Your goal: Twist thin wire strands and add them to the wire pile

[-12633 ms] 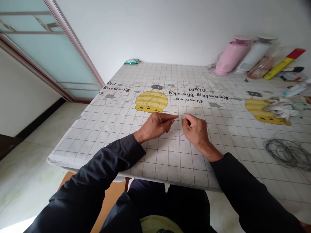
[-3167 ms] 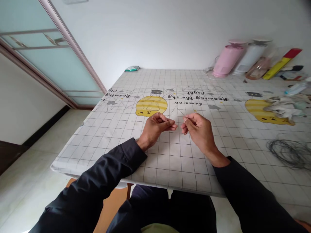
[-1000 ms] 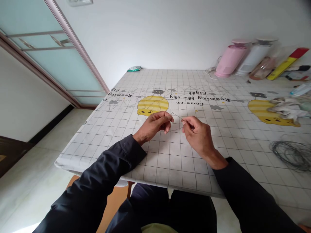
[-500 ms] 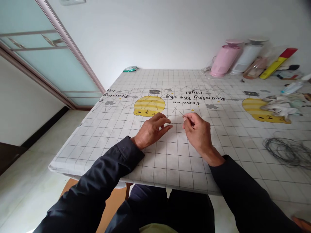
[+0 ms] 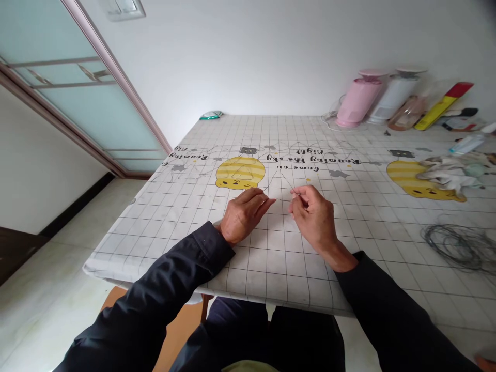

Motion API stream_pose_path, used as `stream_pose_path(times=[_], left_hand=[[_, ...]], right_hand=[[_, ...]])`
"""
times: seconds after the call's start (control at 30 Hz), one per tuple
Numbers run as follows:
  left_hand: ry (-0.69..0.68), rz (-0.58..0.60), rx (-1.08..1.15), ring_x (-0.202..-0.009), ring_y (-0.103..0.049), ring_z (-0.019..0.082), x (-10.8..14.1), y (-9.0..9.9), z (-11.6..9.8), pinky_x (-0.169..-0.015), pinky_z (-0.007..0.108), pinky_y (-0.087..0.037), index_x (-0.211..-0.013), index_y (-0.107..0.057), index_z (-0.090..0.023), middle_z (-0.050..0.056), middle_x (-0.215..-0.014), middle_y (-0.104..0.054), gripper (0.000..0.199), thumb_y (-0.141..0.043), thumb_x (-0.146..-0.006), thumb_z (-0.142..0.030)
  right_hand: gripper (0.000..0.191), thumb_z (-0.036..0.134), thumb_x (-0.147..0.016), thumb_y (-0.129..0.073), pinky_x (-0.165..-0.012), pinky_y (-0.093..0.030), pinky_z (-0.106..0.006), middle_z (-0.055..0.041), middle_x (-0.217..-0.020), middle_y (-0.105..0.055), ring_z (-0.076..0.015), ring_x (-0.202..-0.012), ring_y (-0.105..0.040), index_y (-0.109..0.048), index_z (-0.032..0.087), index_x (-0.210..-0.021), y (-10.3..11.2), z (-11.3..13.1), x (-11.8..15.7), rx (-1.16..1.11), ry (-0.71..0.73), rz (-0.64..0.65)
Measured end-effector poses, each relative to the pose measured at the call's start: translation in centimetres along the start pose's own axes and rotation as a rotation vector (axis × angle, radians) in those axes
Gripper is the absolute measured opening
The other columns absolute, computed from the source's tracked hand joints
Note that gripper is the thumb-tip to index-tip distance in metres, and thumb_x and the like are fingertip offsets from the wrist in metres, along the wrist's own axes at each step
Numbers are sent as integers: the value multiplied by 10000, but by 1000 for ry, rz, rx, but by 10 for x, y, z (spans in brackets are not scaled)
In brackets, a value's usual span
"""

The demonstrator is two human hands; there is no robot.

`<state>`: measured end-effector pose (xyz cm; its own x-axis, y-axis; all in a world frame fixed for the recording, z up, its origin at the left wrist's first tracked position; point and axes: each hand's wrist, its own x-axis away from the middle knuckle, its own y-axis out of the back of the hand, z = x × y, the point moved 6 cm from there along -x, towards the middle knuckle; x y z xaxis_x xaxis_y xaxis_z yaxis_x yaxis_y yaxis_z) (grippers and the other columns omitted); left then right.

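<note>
A thin dark wire [image 5: 285, 179] rises in a narrow bend between my hands, above the checked tablecloth. My right hand [image 5: 314, 213] pinches one end of it between thumb and fingertips. On the other side my left hand [image 5: 245, 213] is closed, thumb and fingers nearly together, at the lower end of the wire's left part. The fingertips of the two hands are a short gap apart. A loose coil of dark wire [image 5: 461, 247] lies on the cloth far to the right of my right hand.
Along the wall at the back right stand a pink cylinder [image 5: 358, 102], a white cylinder [image 5: 393, 98] and a yellow and red box [image 5: 442, 106]. Crumpled cloths [image 5: 451, 173] lie at the right. A green packet [image 5: 211, 115] sits at the far left corner.
My left fingers have come closer together. The wire's crossing at the top now looks like an open bend. The view has tilted slightly up.
</note>
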<state>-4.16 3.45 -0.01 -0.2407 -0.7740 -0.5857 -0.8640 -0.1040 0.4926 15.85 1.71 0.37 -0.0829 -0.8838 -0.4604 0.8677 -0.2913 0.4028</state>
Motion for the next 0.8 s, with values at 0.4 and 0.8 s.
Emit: stream_pose_path(times=[0.4,0.8], left_hand=[[11,-22,152,-822,-733,143,-2,6,-12,-620,262,-569,-1245,-779,-208,130,-1297,-733,300,-787,-1026,-413],[436,89,621,-641,-706,145,-3,-13,16,-421,224,-539,-1112,-782,-115,91,-918,-751,411,-815,-976,-502]], right_hand=[[107,304,-1055,-572,-559,-476,-293,6,-680,-709,-150,-524,-603,-645,236,-1016,3,-7,-6,50,-6,-11],[113,290,-1064,-557,-545,-464,-289,16,-691,-712,-137,-504,-583,-652,235,-1036,3,-9,-4,78,5,6]])
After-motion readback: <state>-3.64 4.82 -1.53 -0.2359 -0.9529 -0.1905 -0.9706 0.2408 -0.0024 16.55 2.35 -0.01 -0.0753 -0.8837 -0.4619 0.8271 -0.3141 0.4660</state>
